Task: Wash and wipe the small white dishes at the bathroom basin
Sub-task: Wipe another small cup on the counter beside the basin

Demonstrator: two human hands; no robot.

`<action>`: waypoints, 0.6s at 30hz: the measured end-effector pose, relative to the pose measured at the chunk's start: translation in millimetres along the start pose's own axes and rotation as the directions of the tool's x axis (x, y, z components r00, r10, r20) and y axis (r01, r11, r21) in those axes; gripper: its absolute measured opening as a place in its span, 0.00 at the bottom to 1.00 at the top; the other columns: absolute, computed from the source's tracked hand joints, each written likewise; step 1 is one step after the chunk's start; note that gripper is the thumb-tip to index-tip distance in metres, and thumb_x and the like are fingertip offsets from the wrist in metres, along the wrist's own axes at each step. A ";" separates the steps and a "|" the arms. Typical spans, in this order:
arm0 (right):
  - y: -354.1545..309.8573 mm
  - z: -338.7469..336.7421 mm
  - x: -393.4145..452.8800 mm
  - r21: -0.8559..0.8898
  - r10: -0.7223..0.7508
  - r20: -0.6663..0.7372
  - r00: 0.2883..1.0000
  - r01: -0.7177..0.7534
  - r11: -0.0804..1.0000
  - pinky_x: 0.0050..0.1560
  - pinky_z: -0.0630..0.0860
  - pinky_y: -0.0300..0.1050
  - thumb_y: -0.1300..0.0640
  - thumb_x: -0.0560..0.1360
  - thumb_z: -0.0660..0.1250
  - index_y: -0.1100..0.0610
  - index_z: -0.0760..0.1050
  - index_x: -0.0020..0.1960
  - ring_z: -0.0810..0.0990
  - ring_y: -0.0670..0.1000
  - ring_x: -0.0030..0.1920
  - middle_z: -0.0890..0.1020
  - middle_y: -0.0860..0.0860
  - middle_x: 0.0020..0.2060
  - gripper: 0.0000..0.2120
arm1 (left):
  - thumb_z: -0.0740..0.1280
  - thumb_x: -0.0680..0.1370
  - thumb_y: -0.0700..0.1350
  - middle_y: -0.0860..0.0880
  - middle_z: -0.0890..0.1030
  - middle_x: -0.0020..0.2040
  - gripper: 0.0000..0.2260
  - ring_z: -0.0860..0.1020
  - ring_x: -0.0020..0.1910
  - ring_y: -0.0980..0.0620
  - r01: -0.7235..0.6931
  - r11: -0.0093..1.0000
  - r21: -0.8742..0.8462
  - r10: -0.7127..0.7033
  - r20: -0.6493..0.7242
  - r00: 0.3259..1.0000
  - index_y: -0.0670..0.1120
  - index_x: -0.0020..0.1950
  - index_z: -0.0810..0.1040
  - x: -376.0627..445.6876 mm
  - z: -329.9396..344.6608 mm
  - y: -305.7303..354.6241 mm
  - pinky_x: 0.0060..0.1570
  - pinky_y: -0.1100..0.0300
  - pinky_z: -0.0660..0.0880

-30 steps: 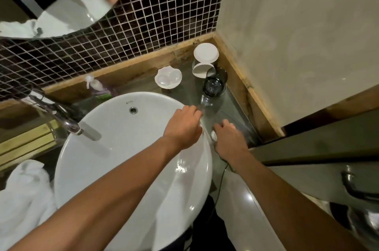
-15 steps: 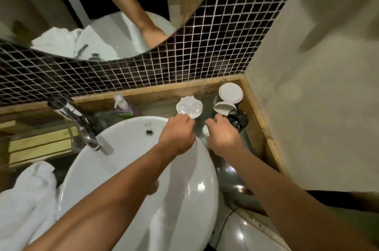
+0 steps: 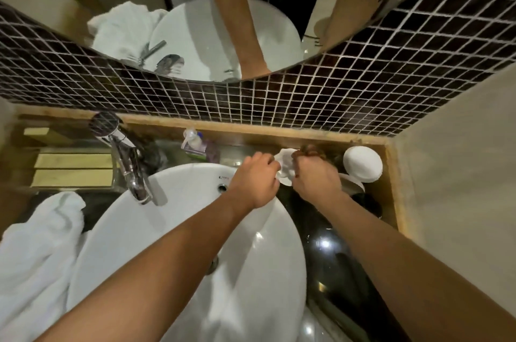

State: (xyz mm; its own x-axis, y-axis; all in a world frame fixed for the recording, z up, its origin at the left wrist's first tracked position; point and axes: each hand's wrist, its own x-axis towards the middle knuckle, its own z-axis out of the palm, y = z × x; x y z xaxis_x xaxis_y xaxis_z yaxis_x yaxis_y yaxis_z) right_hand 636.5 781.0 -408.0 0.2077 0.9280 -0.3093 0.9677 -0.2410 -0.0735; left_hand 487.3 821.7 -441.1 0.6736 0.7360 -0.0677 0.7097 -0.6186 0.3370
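Observation:
A small white scalloped dish [image 3: 286, 168] sits on the dark counter just past the basin's far right rim. My left hand [image 3: 255, 178] closes on its left edge and my right hand [image 3: 315, 178] closes on its right edge, so most of it is covered. A second small white dish [image 3: 362, 163], round and upside down, rests on a white cup [image 3: 356, 188] at the back right corner. The round white basin [image 3: 173, 230] fills the middle, with both forearms stretched over it.
A chrome tap [image 3: 131, 165] stands at the basin's left. A white towel [image 3: 36, 255] is heaped at the left edge. A small pump bottle [image 3: 194, 143] stands behind the basin. Wooden edging and dark mosaic tiles close off the back, a plain wall the right.
Both hands have moved away from the basin's right rim to the back of the counter and closed on the scalloped dish. My view has tilted up, showing more mirror.

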 end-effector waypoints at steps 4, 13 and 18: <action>3.4 6.9 4.6 0.009 0.021 0.021 1.000 -0.021 1.000 0.66 0.75 0.55 0.58 0.75 0.72 0.50 0.71 0.70 0.73 0.57 0.67 0.74 0.53 0.66 0.25 | 0.61 0.78 0.49 0.46 0.75 0.62 0.16 0.70 0.61 0.47 -0.007 1.000 -0.018 0.007 0.031 1.000 0.48 0.63 0.75 3.4 5.5 1.8 0.60 0.51 0.66; 11.1 11.2 -2.2 0.113 0.086 -0.046 0.995 -0.080 0.990 0.68 0.75 0.54 0.57 0.73 0.73 0.51 0.67 0.74 0.73 0.58 0.69 0.75 0.54 0.68 0.31 | 0.64 0.76 0.47 0.48 0.75 0.65 0.17 0.70 0.63 0.47 -0.024 1.000 0.011 0.024 0.006 1.000 0.48 0.65 0.73 12.2 3.5 6.3 0.62 0.52 0.66; 12.7 8.7 -2.4 0.126 0.111 0.016 0.994 -0.112 0.986 0.67 0.75 0.55 0.54 0.76 0.70 0.52 0.70 0.71 0.72 0.58 0.69 0.75 0.55 0.68 0.25 | 0.66 0.75 0.47 0.49 0.78 0.59 0.11 0.72 0.59 0.47 -0.034 0.998 0.061 0.034 0.000 0.999 0.49 0.58 0.74 19.0 4.3 19.2 0.56 0.53 0.67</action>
State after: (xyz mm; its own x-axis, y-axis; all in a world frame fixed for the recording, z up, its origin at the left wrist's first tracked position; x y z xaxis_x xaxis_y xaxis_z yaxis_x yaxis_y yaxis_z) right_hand 647.0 773.2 -416.5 0.3111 0.8910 -0.3307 0.9127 -0.3771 -0.1574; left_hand 514.7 822.5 -440.0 0.6972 0.7146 -0.0565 0.6980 -0.6587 0.2809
